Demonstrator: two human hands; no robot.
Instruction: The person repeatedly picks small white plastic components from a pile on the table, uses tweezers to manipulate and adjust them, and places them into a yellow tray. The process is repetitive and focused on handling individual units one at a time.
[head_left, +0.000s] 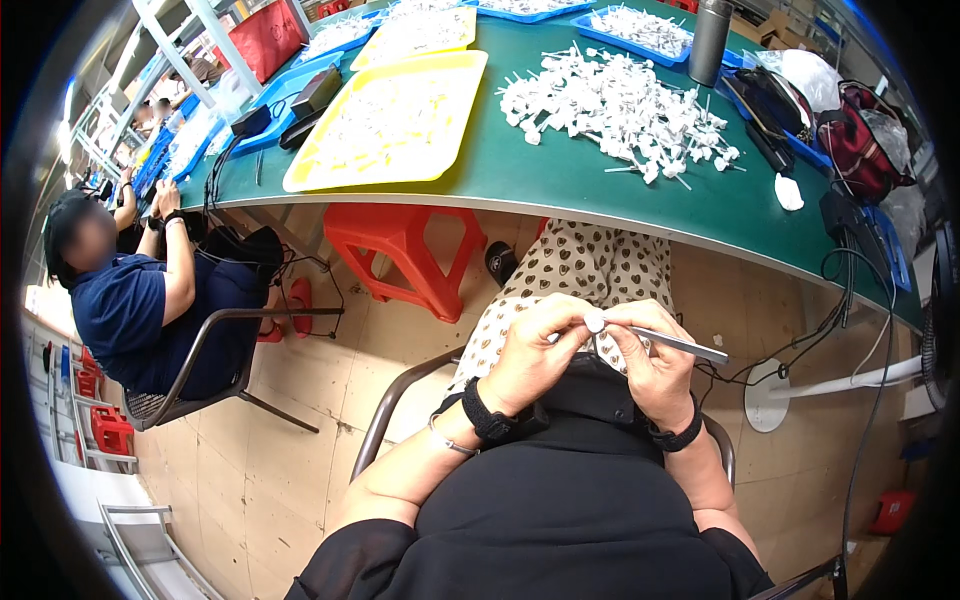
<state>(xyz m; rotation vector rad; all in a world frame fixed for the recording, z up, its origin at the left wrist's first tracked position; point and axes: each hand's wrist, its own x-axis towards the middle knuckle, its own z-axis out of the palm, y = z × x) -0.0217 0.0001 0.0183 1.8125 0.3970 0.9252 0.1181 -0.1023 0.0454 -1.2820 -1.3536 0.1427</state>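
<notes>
Just above my lap, my left hand (540,345) pinches a small white round part (594,321) between thumb and fingertips. Close beside it, my right hand (655,370) grips a slim grey handled tool (690,347), which points out to the right. The tool's other end meets the white part or lies right by it; its exact kind is too small to tell. On the green table (540,175) ahead lies a loose pile of white parts with thin stems (625,110). To its left sits a yellow tray (465,125) with many small white pieces.
Blue trays (640,45) of white parts and a grey flask (710,42) stand farther back. Bags (865,140) and black cables (850,245) crowd the right edge. A red stool (405,255) is under the table. At left sits a person in dark blue (150,310).
</notes>
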